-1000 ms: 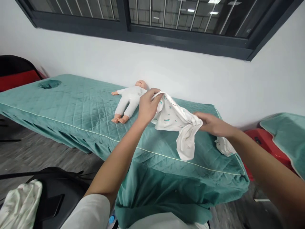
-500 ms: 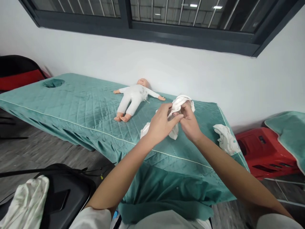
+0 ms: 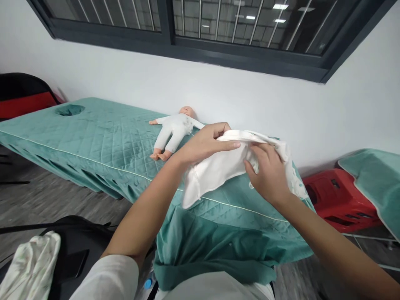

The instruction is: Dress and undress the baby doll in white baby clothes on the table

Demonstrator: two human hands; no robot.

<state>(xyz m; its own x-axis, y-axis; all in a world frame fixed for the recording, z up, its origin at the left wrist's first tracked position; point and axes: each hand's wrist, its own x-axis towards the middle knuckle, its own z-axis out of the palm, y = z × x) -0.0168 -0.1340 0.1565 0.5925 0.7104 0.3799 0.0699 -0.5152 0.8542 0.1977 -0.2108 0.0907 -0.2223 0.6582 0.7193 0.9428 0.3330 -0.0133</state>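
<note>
In front of me, above the padded table, a white baby garment [image 3: 215, 171] is held up and partly spread, one part hanging toward the table's front edge. My left hand [image 3: 208, 143] is closed on its upper edge at the left, the thumb lying along the near side. My right hand [image 3: 270, 173] grips the garment at the right, fingertips tucked under the upper fold and thumb lower down. A baby doll [image 3: 175, 127] in a white suit lies on its back beyond my left hand, which covers part of its outstretched arm.
The table wears a green quilted cover [image 3: 109, 137] with a face hole at the far left. White patterned cloth [image 3: 298, 183] lies at its right end. A red plastic stool [image 3: 340, 200] stands right, a black chair [image 3: 75, 246] with another cloth [image 3: 34, 262] at lower left.
The white garment was bunched between my close hands; now it is spread wider and hangs lower. My right hand has moved right and my left hand slightly left.
</note>
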